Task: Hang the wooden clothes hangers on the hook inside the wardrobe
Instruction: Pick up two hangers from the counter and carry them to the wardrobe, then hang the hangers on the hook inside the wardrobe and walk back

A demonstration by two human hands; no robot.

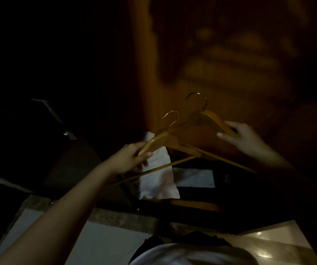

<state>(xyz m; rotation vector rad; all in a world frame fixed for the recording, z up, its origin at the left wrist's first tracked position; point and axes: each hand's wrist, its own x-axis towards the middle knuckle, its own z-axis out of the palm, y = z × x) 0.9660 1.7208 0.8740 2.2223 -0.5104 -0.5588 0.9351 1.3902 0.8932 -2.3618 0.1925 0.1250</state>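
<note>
The room is very dim. My left hand [130,157] has its fingers [144,155] closed around the shoulder end of one wooden hanger [160,139], and my right hand [243,135] pinches the shoulder of a second hanger [214,119] held slightly higher. Both metal hooks point upward, in front of a brown wooden wardrobe panel [173,54]. A white cloth [158,180] lies below them. Pale floor tiles [104,243] show beneath my arms.
</note>
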